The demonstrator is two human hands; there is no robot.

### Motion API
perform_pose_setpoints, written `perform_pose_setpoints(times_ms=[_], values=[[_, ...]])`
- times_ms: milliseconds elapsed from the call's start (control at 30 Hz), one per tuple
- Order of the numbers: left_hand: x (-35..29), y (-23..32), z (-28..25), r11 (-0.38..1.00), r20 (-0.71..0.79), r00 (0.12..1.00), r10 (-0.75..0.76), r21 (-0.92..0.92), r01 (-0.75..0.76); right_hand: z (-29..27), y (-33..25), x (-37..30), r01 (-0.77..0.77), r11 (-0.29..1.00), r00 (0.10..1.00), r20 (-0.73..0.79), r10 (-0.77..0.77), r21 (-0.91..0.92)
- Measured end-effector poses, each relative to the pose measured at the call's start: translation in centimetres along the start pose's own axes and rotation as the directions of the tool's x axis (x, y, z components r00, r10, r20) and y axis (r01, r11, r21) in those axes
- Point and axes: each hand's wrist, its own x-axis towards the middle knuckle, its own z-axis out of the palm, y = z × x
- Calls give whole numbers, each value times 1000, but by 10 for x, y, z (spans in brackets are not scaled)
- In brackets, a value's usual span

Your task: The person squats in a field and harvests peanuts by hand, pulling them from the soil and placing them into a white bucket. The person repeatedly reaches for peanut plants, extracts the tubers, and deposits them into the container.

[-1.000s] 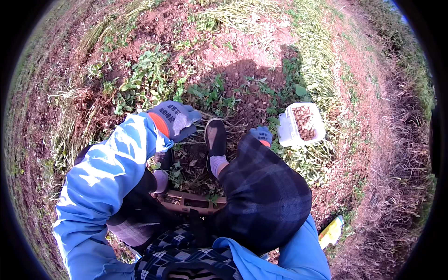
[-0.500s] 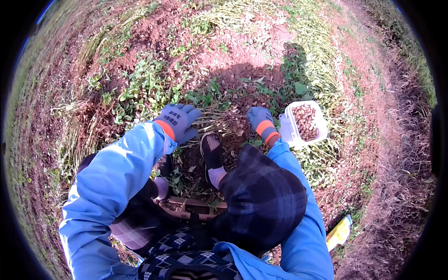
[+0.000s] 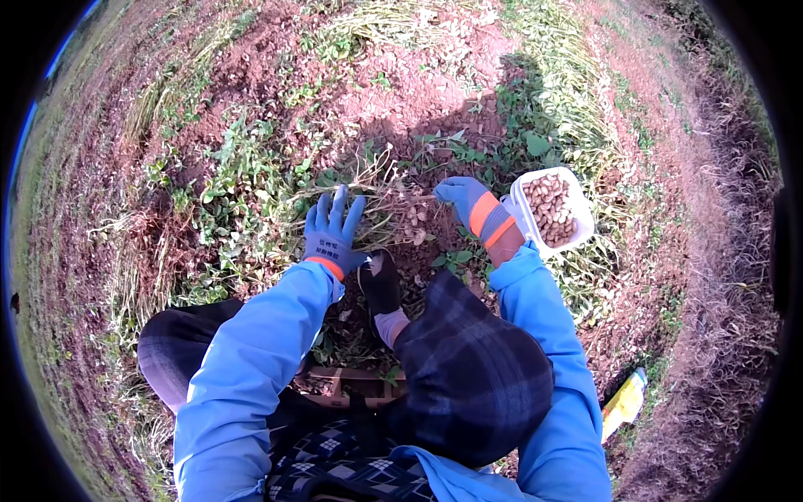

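My left hand (image 3: 332, 234), in a blue glove with an orange cuff, is open with its fingers spread at the near left edge of a bundle of uprooted peanut plants (image 3: 381, 201). The thin stems and roots of the bundle lie on the soil in front of my shoe. To the right of the bundle is my right hand (image 3: 463, 197), in a matching glove, its fingers drawn together; whatever they may hold is too small to make out. Beside that hand stands a white square bucket (image 3: 523, 219) with many peanuts (image 3: 550, 206) in it.
I sit low with knees apart, a dark shoe (image 3: 381, 284) between my hands. A brown frame (image 3: 339, 385) lies beneath me. Green leafy plants (image 3: 234, 171) grow at the left, and pale stalks (image 3: 565, 92) run along the far right. A yellow packet (image 3: 624, 406) lies near right.
My left hand has turned, spread its fingers and come nearer the peanut plants, whose stems now stand up more. The right hand has tilted leftward, fingers still together.
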Motion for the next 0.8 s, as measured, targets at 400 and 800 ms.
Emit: perform_pose_setpoints(times_ms=[400, 800], values=[[82, -41, -19, 573, 518, 775, 362, -779, 254, -14, 51, -39, -112, 970, 994, 25, 109, 218], [130, -49, -15, 927, 479, 850, 221, -373, -31, 20, 141, -36, -361, 520, 892, 124, 436, 774]])
